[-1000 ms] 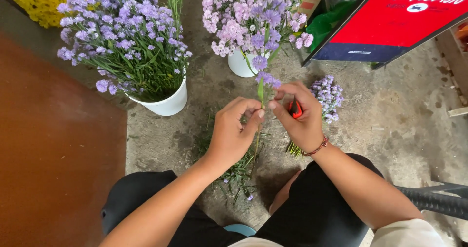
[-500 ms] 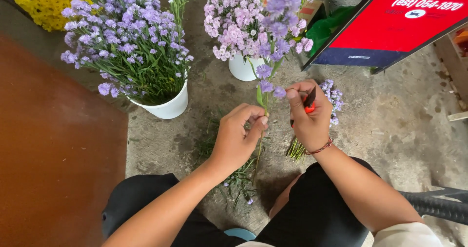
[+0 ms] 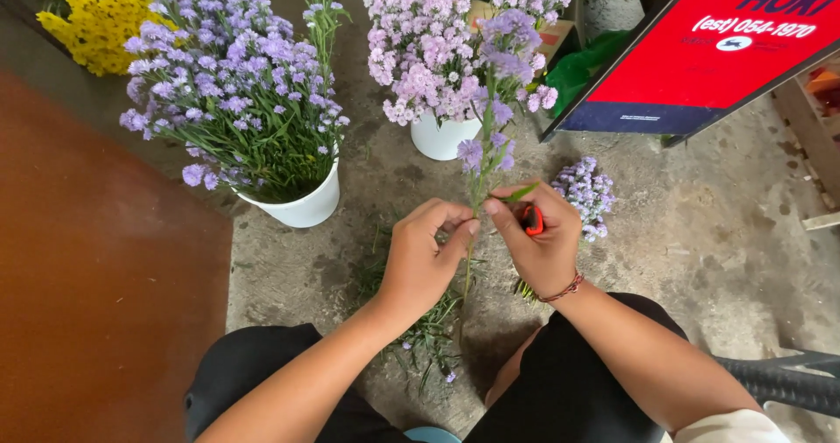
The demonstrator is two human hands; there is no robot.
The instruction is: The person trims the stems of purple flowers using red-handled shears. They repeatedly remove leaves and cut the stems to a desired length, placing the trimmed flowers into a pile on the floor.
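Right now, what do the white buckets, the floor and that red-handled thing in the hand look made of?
The white buckets look like smooth plastic: plain, even white with a thin rim. The floor looks like bare concrete: grey, rough and stained. The red-handled tool in the right hand shows only a glossy red and black grip, probably plastic; its blade is hidden. The left hand pinches a fresh green flower stem.

I look down on a grey concrete floor (image 3: 700,224), stained and scattered with green trimmings, lit by soft, even daylight. Left of the fingers lies a reddish-brown surface (image 3: 96,286), and beyond them stand two white buckets (image 3: 306,207) of purple blooms, with yellow flowers (image 3: 92,23) farther back. A red and dark-blue signboard (image 3: 717,58) leans up to the right.
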